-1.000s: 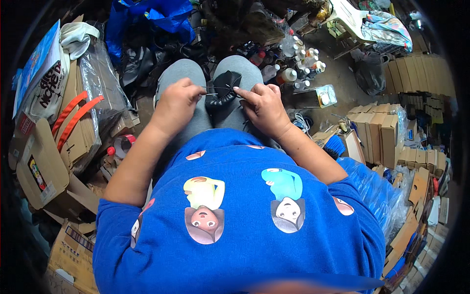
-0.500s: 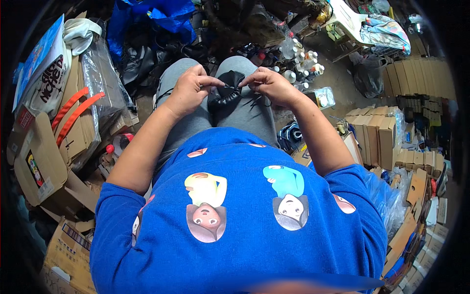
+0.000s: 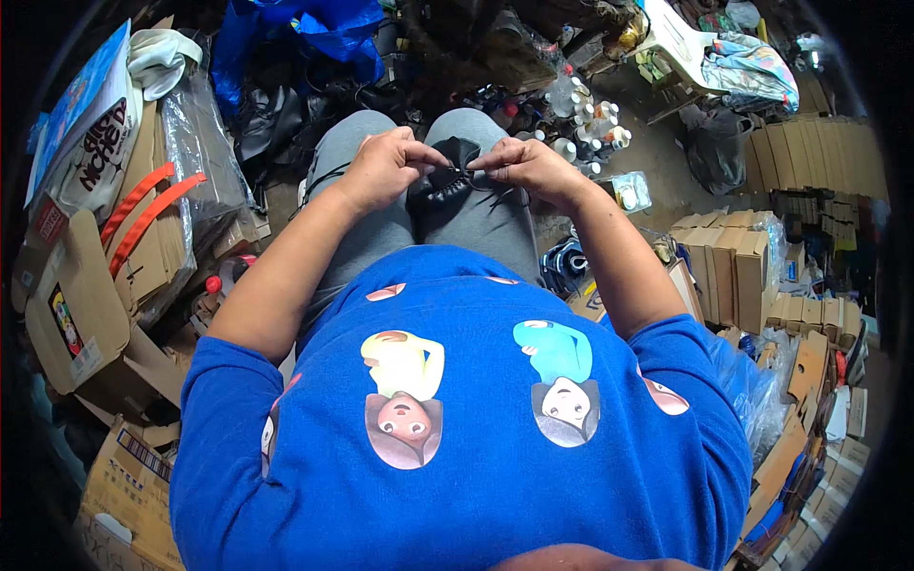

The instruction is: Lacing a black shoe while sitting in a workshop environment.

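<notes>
A black shoe (image 3: 442,198) with a gathered, ridged front rests on my right thigh. Its dark tongue or upper flap (image 3: 456,150) stands up between my hands. From the left, my left hand (image 3: 388,169) pinches at the shoe's opening; a tiny pale glint shows by its fingertips, too small to name. Across from it, my right hand (image 3: 529,166) is closed in a pinch at the other side of the opening. Thin dark laces (image 3: 499,198) hang beneath the right hand onto the grey trousers. The fingertips are close together, and what they grip is mostly hidden.
Several small bottles (image 3: 595,128) stand on the floor ahead to the right, near a white chair (image 3: 678,40) with cloth on it. Cardboard boxes (image 3: 728,252) are stacked at my right. An open carton (image 3: 81,309) and orange straps (image 3: 152,214) lie left; a blue bag (image 3: 333,38) sits ahead.
My left hand has moved a little to the right, so its fingertips are nearer the right hand's. The right hand has barely shifted, and the shoe stays on the thigh.
</notes>
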Action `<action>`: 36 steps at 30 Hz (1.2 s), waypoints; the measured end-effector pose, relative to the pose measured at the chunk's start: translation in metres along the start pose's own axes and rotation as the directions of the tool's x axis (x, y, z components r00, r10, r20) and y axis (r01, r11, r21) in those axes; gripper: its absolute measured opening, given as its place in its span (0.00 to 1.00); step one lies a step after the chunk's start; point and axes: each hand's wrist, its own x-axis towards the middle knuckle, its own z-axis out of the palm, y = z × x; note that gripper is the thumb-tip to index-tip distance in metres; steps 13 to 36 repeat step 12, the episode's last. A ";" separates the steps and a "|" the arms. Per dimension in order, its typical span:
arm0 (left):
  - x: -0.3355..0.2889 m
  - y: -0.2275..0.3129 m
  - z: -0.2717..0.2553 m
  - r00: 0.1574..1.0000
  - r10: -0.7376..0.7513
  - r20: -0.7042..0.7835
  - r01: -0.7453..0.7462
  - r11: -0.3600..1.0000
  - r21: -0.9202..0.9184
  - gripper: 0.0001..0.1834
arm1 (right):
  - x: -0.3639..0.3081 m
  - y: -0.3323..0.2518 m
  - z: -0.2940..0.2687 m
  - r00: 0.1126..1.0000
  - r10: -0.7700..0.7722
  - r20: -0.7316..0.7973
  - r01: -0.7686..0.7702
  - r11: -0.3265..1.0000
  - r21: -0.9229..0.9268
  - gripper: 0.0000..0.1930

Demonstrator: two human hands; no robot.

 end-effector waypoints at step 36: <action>-0.007 -0.005 0.002 0.999 0.009 0.051 -0.015 0.994 0.110 0.09 | -0.003 -0.003 0.003 0.999 -0.034 0.004 0.034 0.998 -0.044 0.14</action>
